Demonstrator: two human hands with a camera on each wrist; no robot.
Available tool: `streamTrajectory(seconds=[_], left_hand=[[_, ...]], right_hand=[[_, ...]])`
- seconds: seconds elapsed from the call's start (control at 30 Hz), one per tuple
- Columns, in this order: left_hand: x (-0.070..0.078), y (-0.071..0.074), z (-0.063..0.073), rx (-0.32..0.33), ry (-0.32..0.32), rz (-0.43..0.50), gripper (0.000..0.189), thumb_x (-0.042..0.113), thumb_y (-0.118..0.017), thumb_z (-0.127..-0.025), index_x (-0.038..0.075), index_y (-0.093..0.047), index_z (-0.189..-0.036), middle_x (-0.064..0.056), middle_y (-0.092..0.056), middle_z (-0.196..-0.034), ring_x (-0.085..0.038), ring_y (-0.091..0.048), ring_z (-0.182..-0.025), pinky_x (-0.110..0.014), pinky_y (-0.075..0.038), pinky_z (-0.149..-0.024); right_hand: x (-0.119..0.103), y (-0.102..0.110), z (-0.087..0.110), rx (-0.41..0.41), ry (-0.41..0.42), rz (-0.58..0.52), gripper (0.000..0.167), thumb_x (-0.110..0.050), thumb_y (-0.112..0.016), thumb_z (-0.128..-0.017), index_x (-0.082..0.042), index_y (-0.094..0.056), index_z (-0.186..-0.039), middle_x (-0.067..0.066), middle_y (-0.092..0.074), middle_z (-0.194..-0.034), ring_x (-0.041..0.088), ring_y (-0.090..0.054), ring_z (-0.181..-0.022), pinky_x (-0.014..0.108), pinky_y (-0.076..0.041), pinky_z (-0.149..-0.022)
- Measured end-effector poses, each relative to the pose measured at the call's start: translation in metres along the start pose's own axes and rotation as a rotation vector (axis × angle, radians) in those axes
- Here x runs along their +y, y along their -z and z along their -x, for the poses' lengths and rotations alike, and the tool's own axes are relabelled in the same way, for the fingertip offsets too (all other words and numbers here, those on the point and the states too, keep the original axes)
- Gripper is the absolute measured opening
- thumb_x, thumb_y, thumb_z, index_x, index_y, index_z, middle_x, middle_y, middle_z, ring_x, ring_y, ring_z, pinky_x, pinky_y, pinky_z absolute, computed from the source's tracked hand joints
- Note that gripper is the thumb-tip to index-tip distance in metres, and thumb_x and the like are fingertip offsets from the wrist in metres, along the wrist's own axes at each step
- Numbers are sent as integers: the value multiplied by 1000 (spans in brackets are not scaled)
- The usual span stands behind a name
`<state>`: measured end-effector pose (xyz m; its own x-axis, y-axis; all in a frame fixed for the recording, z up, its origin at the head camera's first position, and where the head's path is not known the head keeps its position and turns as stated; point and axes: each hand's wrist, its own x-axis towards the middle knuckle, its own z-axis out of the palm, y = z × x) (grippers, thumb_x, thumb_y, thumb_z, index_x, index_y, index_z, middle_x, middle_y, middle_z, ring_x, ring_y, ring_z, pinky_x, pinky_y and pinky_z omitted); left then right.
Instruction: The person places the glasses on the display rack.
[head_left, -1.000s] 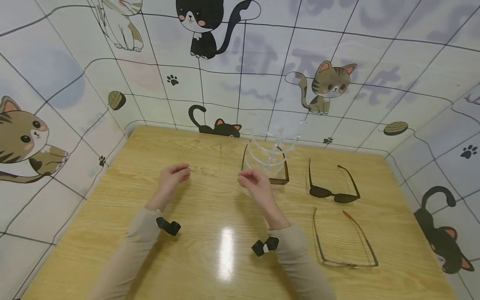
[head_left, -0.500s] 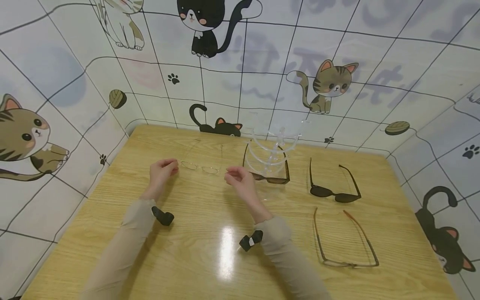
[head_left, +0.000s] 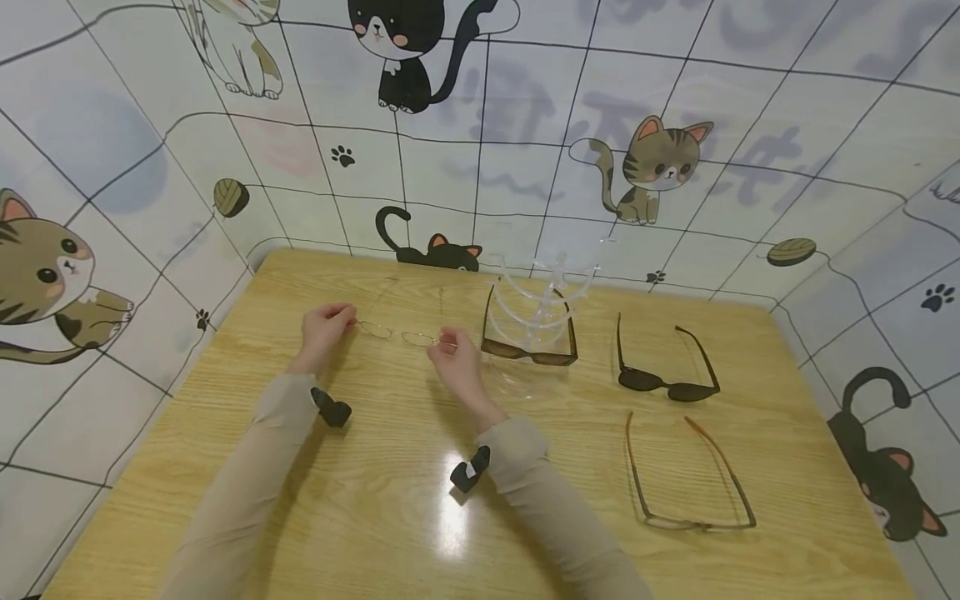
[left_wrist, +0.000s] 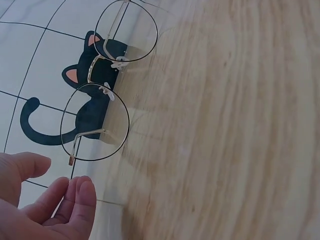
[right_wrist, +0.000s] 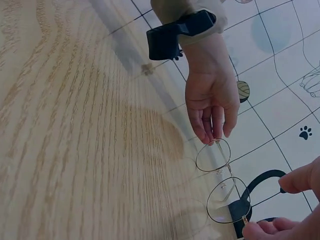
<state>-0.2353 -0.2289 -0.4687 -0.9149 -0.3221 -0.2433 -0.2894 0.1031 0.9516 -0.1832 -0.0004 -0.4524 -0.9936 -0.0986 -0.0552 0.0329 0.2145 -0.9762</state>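
Note:
A pair of thin gold-rimmed eyeglasses rests on the wooden table, its temples unfolded toward the back wall. My left hand is at the left end of the frame; in the left wrist view its thumb stands apart from the fingers, which lie close to the hinge. At the opposite end is my right hand, with fingertips beside or touching the right hinge. The right wrist view shows its thumb away from those fingers. Whether either hand touches the metal is hard to tell.
A clear plastic display stand rises right of my right hand, with brown-tinted sunglasses around its base. Black sunglasses lie farther right, and brown-templed eyeglasses nearer the front. Cat-print walls border the table.
My right hand has moved left from beside the display stand to the eyeglasses' right end. My left hand shifted left off the left lens, then slightly up to the left hinge. The eyeglasses stay put.

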Motion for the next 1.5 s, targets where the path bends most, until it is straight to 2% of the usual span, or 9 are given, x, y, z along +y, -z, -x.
streamTrajectory(seconds=[0.17,0.3,0.4,0.57,0.67,0.97,1.1,1.3,1.5], left_hand=[[1,-4,-8,-16,30,10,36,16,-57,-94,-5,-57,-123,-7,-60,-100,-2,-60,-73,-18,-53,-77],[2,-7,-12,-22,50,31,35,13,-57,-93,-6,-57,-123,-5,-59,-97,-3,-59,-73,-18,-53,-77],[3,-9,-13,-34,53,22,35,12,-56,-94,-6,-56,-124,-6,-58,-99,-3,-58,-73,-18,-53,-77],[3,-9,-13,-70,39,9,36,9,-53,-95,-7,-54,-127,-16,-55,-116,-2,-58,-75,-20,-53,-80],[3,-9,-14,-80,35,23,35,8,-53,-95,-8,-54,-126,-19,-54,-118,-2,-60,-73,-22,-53,-80],[3,-6,-14,-100,35,23,34,8,-55,-94,-8,-56,-124,-17,-59,-111,-5,-62,-73,-20,-54,-73],[0,-2,-15,-127,14,38,34,6,-56,-93,-10,-55,-123,-10,-61,-101,-4,-63,-72,-19,-54,-71],[3,7,-8,-167,-8,97,38,5,-56,-93,-13,-51,-126,-1,-64,-91,-6,-65,-76,-24,-54,-80],[13,17,8,-227,29,221,45,3,-56,-93,-15,-42,-132,4,-67,-82,-7,-65,-76,-24,-53,-81]], right_hand=[[1,-5,-5,23,-57,-45,51,-8,-57,-93,7,-35,-137,24,-41,-134,37,-43,-123,42,-41,-101],[1,-8,-10,31,-108,-48,54,-12,-55,-94,5,-31,-140,23,-39,-138,36,-40,-127,42,-39,-103],[3,-11,-15,47,-147,-59,53,-14,-52,-96,4,-32,-141,23,-41,-138,34,-42,-126,41,-41,-102],[7,-17,-25,98,-194,-76,46,-13,-50,-97,2,-39,-139,20,-50,-131,31,-49,-120,37,-46,-96],[8,-20,-27,115,-212,-101,43,-12,-48,-97,1,-42,-138,19,-51,-130,30,-49,-119,38,-46,-96],[9,-24,-29,168,-255,-205,37,-8,-49,-97,1,-48,-133,17,-57,-120,26,-55,-112,32,-49,-90],[9,-25,-31,189,-259,-267,36,-3,-51,-95,3,-50,-131,17,-60,-112,24,-59,-102,29,-51,-85],[9,-25,-31,196,-244,-340,35,3,-52,-93,6,-52,-127,18,-62,-104,24,-61,-95,30,-53,-83],[4,-21,-25,161,-220,-379,35,6,-53,-91,7,-52,-127,19,-62,-102,26,-62,-95,31,-53,-83]])
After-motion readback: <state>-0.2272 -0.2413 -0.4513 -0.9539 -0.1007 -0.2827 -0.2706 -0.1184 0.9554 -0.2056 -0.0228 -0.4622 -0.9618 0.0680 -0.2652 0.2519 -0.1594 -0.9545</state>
